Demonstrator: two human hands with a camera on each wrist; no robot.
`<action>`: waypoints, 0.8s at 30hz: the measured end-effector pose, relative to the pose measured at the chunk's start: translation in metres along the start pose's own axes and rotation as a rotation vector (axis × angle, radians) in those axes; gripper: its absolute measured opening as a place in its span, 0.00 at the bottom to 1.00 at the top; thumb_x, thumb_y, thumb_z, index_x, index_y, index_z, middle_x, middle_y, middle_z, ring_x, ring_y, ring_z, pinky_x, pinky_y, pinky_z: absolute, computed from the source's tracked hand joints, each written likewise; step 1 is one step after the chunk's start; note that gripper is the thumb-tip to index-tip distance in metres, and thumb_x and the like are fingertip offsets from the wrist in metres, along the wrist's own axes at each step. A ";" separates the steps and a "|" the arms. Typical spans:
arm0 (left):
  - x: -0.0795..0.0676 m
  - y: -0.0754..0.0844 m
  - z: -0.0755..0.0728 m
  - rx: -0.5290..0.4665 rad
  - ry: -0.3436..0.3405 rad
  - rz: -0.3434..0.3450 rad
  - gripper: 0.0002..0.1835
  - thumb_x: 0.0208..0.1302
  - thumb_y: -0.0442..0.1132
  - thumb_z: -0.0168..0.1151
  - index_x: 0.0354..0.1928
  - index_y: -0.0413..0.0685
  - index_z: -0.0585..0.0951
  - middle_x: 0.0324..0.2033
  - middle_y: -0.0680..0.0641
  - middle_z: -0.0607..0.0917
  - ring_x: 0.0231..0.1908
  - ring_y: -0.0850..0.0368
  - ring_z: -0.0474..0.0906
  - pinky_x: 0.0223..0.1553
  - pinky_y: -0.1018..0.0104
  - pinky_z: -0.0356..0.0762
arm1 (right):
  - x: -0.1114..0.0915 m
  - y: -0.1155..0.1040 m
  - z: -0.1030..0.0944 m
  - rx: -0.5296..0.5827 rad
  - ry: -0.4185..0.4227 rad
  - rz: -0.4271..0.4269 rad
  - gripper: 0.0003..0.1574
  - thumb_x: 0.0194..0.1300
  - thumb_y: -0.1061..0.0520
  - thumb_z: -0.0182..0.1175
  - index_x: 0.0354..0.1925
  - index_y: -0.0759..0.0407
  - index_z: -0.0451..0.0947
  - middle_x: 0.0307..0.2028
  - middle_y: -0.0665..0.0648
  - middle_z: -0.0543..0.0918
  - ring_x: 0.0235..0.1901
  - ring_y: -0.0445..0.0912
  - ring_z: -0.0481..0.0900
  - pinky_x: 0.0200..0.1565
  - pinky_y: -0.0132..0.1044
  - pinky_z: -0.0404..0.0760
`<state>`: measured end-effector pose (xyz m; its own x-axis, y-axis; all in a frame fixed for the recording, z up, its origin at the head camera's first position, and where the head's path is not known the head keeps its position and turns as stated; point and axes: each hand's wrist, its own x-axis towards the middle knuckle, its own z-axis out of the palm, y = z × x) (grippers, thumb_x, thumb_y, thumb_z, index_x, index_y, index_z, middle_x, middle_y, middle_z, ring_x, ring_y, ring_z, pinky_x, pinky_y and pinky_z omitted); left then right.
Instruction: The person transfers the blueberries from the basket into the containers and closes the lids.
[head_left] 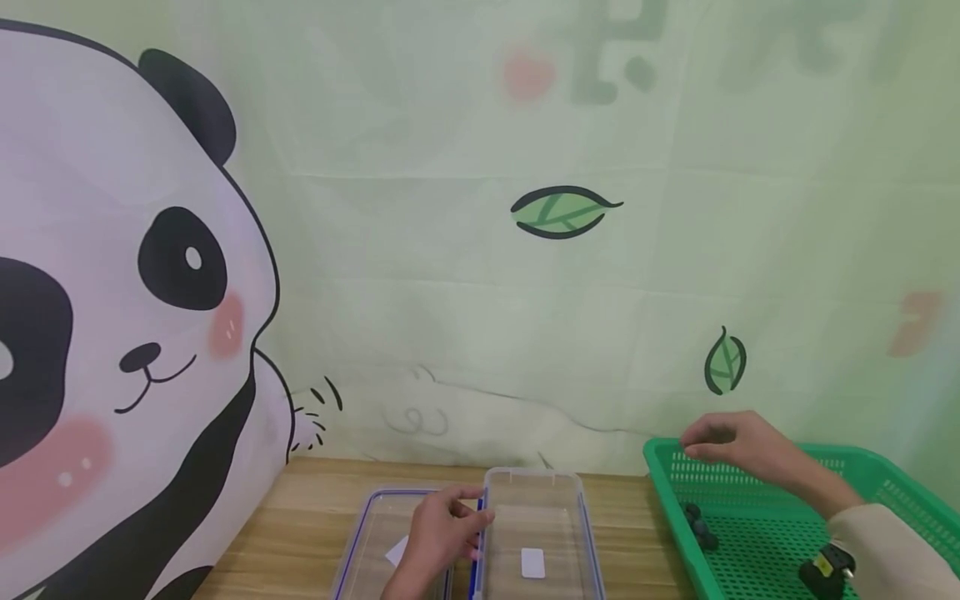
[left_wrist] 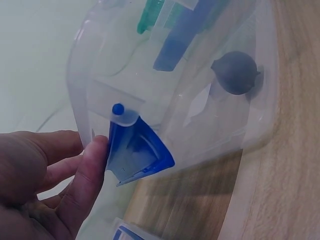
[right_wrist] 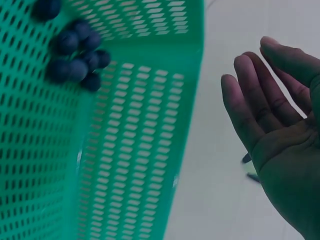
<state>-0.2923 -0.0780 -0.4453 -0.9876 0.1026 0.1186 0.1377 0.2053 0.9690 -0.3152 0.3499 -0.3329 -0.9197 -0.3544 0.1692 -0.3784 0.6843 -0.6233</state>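
My left hand (head_left: 438, 533) pinches the left rim of a clear plastic box (head_left: 534, 521) between thumb and fingers. Close to those fingers, a blue latch (left_wrist: 137, 150) sticks out from the box wall in the left wrist view. Inside the box lies one dark round blueberry (left_wrist: 236, 73). On the right, my right hand (head_left: 742, 446) hovers over the far left rim of a green basket (head_left: 675, 533), its fingers loosely bent and holding nothing. Several blueberries (right_wrist: 77, 57) are clustered in the basket's corner.
A clear lid (head_left: 360, 542) with a blue seal lies left of the box on the wooden table (head_left: 630, 533). Behind the table hangs a pale green backdrop (head_left: 450, 250) with a panda print.
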 end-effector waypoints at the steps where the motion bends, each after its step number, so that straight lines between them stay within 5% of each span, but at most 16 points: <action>1: 0.000 0.000 0.000 0.000 0.000 0.000 0.22 0.65 0.29 0.75 0.59 0.30 0.83 0.29 0.44 0.83 0.20 0.58 0.82 0.23 0.60 0.90 | -0.001 0.004 0.000 0.004 -0.009 0.009 0.16 0.75 0.54 0.68 0.52 0.64 0.86 0.46 0.57 0.89 0.47 0.49 0.86 0.47 0.41 0.88; 18: 0.002 -0.003 0.000 -0.020 -0.010 -0.026 0.22 0.65 0.29 0.75 0.60 0.30 0.83 0.28 0.44 0.82 0.20 0.58 0.81 0.23 0.61 0.90 | -0.014 0.061 0.002 0.202 -0.266 0.071 0.14 0.75 0.61 0.65 0.51 0.72 0.83 0.48 0.65 0.87 0.46 0.58 0.86 0.47 0.51 0.91; 24: 0.002 -0.001 -0.001 -0.004 -0.010 -0.045 0.22 0.65 0.29 0.75 0.60 0.31 0.83 0.28 0.44 0.83 0.21 0.58 0.81 0.23 0.61 0.90 | -0.017 0.074 0.011 0.194 -0.343 0.043 0.09 0.72 0.65 0.65 0.47 0.70 0.85 0.44 0.64 0.87 0.41 0.54 0.86 0.41 0.46 0.91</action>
<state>-0.2944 -0.0787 -0.4456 -0.9920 0.1032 0.0729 0.0931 0.2063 0.9741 -0.3262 0.3993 -0.3900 -0.8334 -0.5426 -0.1047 -0.2832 0.5820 -0.7623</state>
